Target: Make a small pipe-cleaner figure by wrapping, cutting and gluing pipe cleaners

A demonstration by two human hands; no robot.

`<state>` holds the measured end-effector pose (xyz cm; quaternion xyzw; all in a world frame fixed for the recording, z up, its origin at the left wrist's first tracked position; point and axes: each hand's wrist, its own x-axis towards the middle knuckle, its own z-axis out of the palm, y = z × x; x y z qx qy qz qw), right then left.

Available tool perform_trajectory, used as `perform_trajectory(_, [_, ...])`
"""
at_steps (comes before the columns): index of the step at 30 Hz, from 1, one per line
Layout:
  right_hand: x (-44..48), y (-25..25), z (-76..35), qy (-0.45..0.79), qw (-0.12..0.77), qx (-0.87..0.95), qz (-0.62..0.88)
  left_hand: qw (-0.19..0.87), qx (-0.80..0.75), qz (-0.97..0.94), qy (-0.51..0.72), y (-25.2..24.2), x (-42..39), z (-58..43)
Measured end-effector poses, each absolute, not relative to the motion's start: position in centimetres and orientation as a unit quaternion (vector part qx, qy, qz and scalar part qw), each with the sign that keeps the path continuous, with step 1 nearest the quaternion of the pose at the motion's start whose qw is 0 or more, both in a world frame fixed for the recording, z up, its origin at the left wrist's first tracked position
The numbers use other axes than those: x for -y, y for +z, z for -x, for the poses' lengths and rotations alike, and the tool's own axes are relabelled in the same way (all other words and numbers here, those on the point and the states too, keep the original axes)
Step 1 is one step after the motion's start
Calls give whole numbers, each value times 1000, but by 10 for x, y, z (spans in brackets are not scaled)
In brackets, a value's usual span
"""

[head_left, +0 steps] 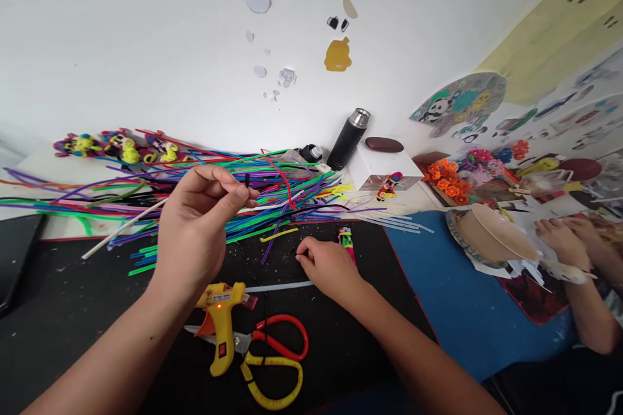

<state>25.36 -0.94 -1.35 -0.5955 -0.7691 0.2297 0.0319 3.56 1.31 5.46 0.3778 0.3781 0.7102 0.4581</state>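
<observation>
My left hand (pixel 197 213) is raised over the pile of pipe cleaners (pixel 233 207), thumb and fingers pinched on a short black pipe cleaner piece (pixel 247 180) that stands upright between them. Lower and to the right, my right hand (pixel 331 265) is close to the black mat, fingertips pressed together; what they hold, if anything, is too dark to make out. A colourful lighter-like stick (pixel 345 239) lies just behind that hand. Below both hands are a yellow glue gun (pixel 221 324) with its orange light on, a clear glue stick (pixel 280 286) and scissors (pixel 277 363) with red and yellow handles.
Finished pipe cleaner figures (pixel 126 145) lie at the back left. A black thermos (pixel 348 139) leans near a white box (pixel 384 165) with a brown case (pixel 384 144) on it. At the right, another person's hands (pixel 564 243) are beside a cardboard bowl (pixel 501 233).
</observation>
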Motion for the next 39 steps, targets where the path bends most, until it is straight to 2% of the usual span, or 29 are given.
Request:
perform_trajectory(6, [10, -15, -251, 231, 36, 768, 596, 465, -374, -384, 704, 52, -11, -35])
perform_trajectory(11, [11, -24, -253, 251, 74, 758, 598, 468, -376, -390, 698, 51, -10, -36])
perform_trajectory(13, [12, -28, -253, 287, 120, 742, 594, 473, -375, -393, 694, 50, -10, -37])
perform_trajectory(17, [11, -28, -248, 455, 308, 624, 556, 480, -376, -398, 686, 49, -8, -41])
perform_trajectory(19, [9, -21, -243, 522, 372, 562, 524, 486, -377, -398, 680, 47, -7, -43])
perform_trajectory(22, [6, -5, -234, 605, 433, 473, 472, 493, -376, -398, 676, 45, -5, -45])
perform_trajectory(25, [4, 11, -225, 637, 477, 419, 437, 504, -377, -402, 665, 44, -4, -46])
perform_trajectory(39, [7, 53, -217, 667, 520, 374, 380, 535, -380, -411, 633, 41, 6, -57])
